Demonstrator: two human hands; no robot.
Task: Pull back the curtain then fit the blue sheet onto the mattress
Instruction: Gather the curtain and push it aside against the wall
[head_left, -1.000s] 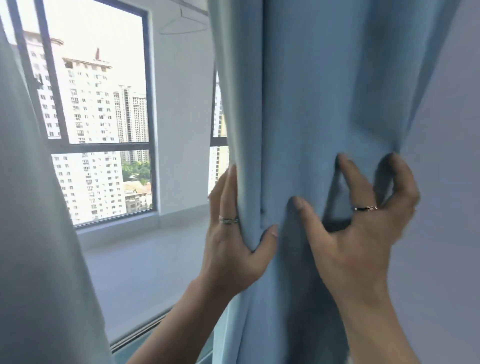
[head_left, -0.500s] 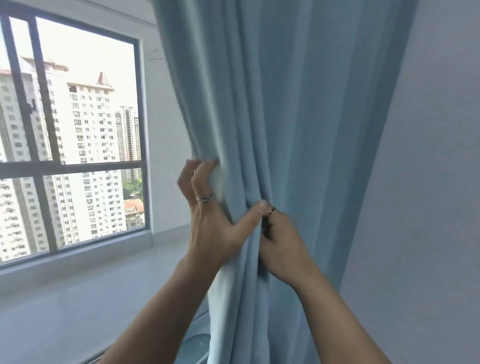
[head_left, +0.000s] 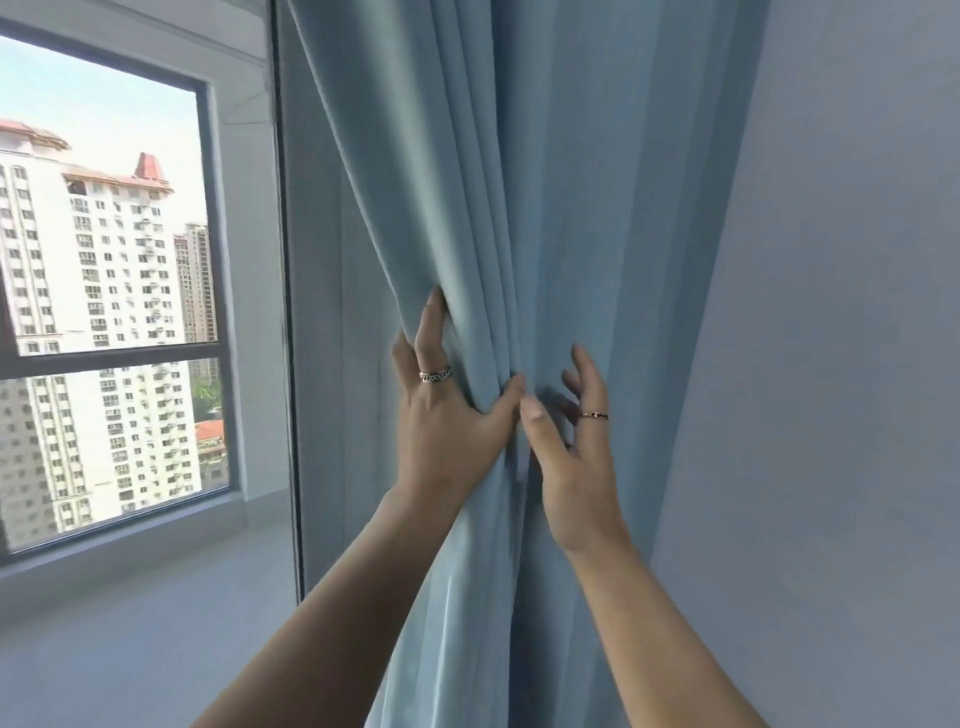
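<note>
Gripping the bunched curtain (head_left: 545, 208) by the wall (head_left: 831, 312) in the left hand (head_left: 447, 421), right hand (head_left: 576, 457) spread loose alongside, risking pleats spilling out over the window (head_left: 104, 260) through any slackening of that one-handed hold.

curtain (head_left: 519, 208) looking like soft matt blue cloth, smooth weave; wall (head_left: 841, 312) showing matt paint; rings (head_left: 435, 374) reading as shiny metal.

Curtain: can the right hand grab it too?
Probably yes. The right hand is open right beside the gathered blue curtain, thumb near the folds. The left hand grips the bunch from the opposite side, so nothing seems to block it.
</note>
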